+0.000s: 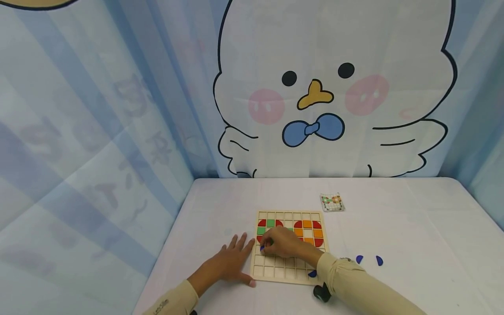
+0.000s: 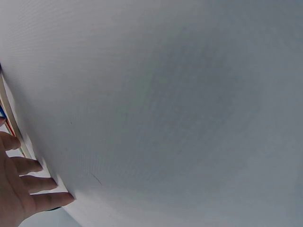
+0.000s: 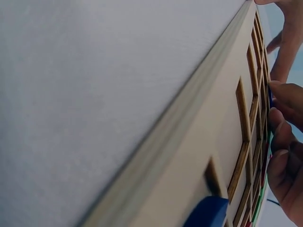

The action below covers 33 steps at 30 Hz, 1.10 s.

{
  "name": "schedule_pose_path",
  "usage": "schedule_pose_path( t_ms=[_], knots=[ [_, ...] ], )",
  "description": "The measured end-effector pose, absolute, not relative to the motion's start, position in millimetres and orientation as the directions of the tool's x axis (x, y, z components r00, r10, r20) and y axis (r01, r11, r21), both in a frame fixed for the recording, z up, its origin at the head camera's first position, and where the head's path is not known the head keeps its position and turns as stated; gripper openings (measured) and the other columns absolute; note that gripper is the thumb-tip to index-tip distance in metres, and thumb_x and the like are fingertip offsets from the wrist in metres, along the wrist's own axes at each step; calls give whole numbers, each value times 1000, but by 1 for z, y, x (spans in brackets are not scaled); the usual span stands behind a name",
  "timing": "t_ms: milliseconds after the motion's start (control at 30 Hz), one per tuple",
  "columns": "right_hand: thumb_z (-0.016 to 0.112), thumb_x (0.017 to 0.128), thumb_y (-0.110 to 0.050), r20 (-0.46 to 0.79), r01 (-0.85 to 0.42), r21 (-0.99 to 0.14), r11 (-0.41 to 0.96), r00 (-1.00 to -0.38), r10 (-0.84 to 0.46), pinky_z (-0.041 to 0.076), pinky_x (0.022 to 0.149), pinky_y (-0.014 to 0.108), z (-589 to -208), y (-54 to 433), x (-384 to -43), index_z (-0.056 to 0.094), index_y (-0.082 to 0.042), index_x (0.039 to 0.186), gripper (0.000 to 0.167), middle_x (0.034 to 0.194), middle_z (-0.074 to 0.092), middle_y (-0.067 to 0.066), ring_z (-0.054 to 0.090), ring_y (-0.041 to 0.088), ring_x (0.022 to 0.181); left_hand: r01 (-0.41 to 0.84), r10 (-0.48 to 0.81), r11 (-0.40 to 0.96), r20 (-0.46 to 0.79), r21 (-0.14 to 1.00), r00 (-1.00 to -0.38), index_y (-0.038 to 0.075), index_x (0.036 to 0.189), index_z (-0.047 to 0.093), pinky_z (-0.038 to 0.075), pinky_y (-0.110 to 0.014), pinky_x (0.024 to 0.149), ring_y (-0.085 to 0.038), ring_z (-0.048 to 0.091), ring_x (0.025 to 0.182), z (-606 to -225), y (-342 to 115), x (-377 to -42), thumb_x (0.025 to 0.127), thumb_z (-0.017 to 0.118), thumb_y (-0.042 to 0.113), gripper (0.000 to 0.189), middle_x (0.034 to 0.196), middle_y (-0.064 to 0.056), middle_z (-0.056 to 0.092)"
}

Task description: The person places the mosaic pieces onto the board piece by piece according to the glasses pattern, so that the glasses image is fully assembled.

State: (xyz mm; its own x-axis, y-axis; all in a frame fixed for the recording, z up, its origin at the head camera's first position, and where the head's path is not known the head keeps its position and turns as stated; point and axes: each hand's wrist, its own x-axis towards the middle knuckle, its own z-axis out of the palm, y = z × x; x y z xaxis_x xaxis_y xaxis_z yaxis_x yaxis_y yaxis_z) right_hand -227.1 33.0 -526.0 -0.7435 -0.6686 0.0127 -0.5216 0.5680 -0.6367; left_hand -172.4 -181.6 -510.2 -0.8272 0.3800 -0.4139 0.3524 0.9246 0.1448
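Note:
A wooden grid board (image 1: 271,274) lies on the table, its upper cells holding red rounded pieces, green squares (image 1: 270,223) and orange squares (image 1: 307,223). My right hand (image 1: 284,243) is over the board's left part and pinches a small blue rounded piece (image 1: 262,248) between thumb and fingertips. It hides some of the cells beneath. Fingers spread, my left hand (image 1: 232,263) rests on the table along the board's left edge, with the thumb near its lower left corner. Another blue rounded piece (image 3: 207,213) sits at the board's lower right, partly cut off in the right wrist view.
Two more blue rounded pieces, a left one (image 1: 359,259) and a right one (image 1: 379,260), lie on the table right of the board. A small printed pattern card (image 1: 332,202) lies beyond the board's upper right corner. A black object (image 1: 322,293) shows below the right sleeve.

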Motion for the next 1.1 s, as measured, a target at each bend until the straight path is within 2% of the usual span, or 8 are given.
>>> schedule_pose_path(
  t_ms=[533,733,967,1100],
  knots=[
    [75,91,-25,38,-527,-640,559,-749,-662,50,65,19,-522,48,-225,77,-18,99,11,78,66,-15,55,2,70,344,367,930,-411,133,-835,21,161,22,34,-66,112,-44,18,153,-509,-180,-172,69,72,77,119,169,-14,16],
    [74,92,-28,52,-496,-639,588,-790,-610,46,62,18,-524,87,-221,75,-23,94,5,75,60,-18,52,1,69,314,340,940,-430,134,-836,23,162,22,32,-65,114,-42,17,154,-510,-178,-171,68,73,77,119,169,-11,15],
    [77,90,-27,44,-426,-640,640,-851,-523,41,57,19,-521,152,-209,73,-21,91,8,73,57,-15,48,1,66,298,327,945,-437,137,-838,24,161,22,32,-65,114,-40,15,154,-511,-177,-171,68,75,76,119,169,-10,14],
    [78,88,-27,2,-362,-599,714,-892,-451,39,57,19,-519,186,-199,73,-20,93,9,75,58,-16,46,0,66,299,327,945,-435,132,-839,24,162,22,31,-65,114,-41,16,154,-510,-178,-172,67,75,76,120,169,-10,14]
  ],
)
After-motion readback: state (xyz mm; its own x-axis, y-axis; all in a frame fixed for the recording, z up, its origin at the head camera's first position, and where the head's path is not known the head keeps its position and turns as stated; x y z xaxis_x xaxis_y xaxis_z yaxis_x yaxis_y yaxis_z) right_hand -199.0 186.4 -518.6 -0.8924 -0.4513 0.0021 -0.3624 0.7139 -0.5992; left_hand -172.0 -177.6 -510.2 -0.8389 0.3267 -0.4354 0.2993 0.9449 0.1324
